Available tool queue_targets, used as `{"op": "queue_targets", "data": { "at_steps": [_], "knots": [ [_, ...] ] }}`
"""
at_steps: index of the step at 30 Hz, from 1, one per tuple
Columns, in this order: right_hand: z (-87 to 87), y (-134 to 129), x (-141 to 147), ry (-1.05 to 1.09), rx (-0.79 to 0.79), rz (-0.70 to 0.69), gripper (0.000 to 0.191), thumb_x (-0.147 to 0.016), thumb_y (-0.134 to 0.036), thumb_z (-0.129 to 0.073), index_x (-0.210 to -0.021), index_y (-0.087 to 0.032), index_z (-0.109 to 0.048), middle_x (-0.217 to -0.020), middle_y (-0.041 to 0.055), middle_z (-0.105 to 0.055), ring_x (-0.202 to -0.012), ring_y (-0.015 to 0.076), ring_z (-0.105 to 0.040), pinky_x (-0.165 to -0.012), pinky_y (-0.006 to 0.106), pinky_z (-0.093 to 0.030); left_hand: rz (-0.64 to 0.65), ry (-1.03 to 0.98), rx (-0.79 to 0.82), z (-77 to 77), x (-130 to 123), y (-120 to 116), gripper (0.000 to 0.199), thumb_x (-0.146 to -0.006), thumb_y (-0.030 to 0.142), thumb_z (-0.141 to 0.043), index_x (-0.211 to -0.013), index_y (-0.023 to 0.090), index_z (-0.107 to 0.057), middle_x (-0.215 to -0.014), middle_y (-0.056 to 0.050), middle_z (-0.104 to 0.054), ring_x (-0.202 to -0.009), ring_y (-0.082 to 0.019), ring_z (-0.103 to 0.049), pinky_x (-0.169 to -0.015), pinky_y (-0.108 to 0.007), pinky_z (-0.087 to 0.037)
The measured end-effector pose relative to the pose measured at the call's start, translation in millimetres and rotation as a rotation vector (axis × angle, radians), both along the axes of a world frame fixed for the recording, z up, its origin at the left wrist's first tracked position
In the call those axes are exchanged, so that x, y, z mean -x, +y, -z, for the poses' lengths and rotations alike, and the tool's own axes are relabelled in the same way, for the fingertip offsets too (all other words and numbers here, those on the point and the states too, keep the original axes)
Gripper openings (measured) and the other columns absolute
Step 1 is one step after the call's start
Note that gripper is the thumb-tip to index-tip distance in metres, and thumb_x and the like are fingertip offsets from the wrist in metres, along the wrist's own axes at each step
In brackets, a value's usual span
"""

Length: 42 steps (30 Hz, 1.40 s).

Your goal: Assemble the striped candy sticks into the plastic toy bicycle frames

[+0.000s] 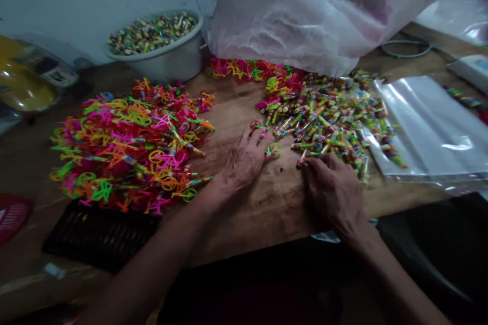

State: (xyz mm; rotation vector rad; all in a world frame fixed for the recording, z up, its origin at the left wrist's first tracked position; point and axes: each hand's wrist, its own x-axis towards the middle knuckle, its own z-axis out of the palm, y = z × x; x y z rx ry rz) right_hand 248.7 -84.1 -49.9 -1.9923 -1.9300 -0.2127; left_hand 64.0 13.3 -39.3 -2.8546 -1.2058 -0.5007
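Observation:
My left hand (pixel 246 160) is over the middle of the wooden table, its fingers curled around a small pink and green plastic toy piece (pixel 263 134). Just beside its fingers lies another green and pink piece (pixel 273 150). At the near edge of a pile of small printed tubes (pixel 328 117), my right hand (pixel 335 188) pinches one small clear-ended tube (pixel 301 158) between thumb and finger. To the left spreads a big heap of bright plastic toy pieces (pixel 129 147), some with tubes attached. Part of what each hand grips is hidden by the fingers.
A white tub (pixel 168 61) full of small tubes stands by the wall. A large plastic sack (pixel 290 20) bulges over the table's back. Flat clear bags (pixel 430 122) lie at right, a black slotted tray (pixel 102 236) at near left, yellow packages (pixel 26 81) far left.

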Motion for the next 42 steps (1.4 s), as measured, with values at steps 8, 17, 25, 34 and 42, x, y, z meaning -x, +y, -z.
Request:
{"op": "queue_targets", "data": {
  "at_steps": [8,17,25,34,42],
  "knots": [
    [1.4,20.1,3.7,-0.083,0.016,-0.13,0.021,-0.084,-0.019,-0.047,-0.099,-0.021,-0.062,-0.082,0.0071,-0.052,-0.073,0.0202,-0.045,-0.07,0.034,-0.031,-0.291,-0.346,0.051,-20.1,22.8,15.3,0.023,-0.086,0.027,-0.047,-0.082,0.013,-0.066,-0.077,-0.007,-0.062,-0.078,-0.017,-0.059,-0.074,-0.028,-0.045],
    [-14.6,36.3,31.1,0.075,-0.064,-0.391,0.024,-0.085,-0.017,-0.049,-0.105,-0.023,-0.06,-0.112,0.0092,-0.057,-0.099,0.0259,-0.048,-0.081,0.039,-0.038,-0.426,-1.246,1.085,-28.1,44.2,-32.4,0.033,-0.074,0.037,-0.065,-0.096,0.012,-0.062,-0.071,-0.002,-0.064,-0.057,-0.014,-0.06,-0.051,-0.026,-0.049],
    [-12.1,10.3,50.9,0.863,-0.004,-0.494,0.019,-0.087,-0.023,-0.051,-0.103,-0.024,-0.062,-0.1,0.0043,-0.067,-0.093,0.0189,-0.062,-0.081,0.034,-0.049,-0.328,-1.331,1.526,-19.0,39.7,-67.8,0.028,-0.075,0.032,-0.066,-0.093,0.011,-0.065,-0.074,-0.005,-0.065,-0.057,-0.011,-0.058,-0.047,-0.019,-0.042],
    [-3.6,-2.7,35.4,1.076,0.179,-0.33,0.021,-0.087,-0.032,-0.053,-0.101,-0.022,-0.064,-0.096,0.0049,-0.067,-0.086,0.0183,-0.063,-0.077,0.032,-0.051,-0.282,-1.327,1.689,-9.0,17.9,-66.5,0.028,-0.075,0.032,-0.065,-0.095,0.012,-0.066,-0.075,-0.004,-0.064,-0.055,-0.01,-0.057,-0.046,-0.019,-0.04],
    [-3.3,-3.2,28.6,1.054,0.233,-0.353,0.019,-0.087,-0.031,-0.052,-0.099,-0.023,-0.065,-0.093,0.0035,-0.068,-0.083,0.0171,-0.062,-0.076,0.031,-0.05,-0.269,-1.321,1.674,-3.2,17.5,-66.5,0.026,-0.078,0.029,-0.064,-0.097,0.012,-0.063,-0.082,-0.005,-0.065,-0.062,-0.012,-0.061,-0.051,-0.021,-0.048]
  ]
}}
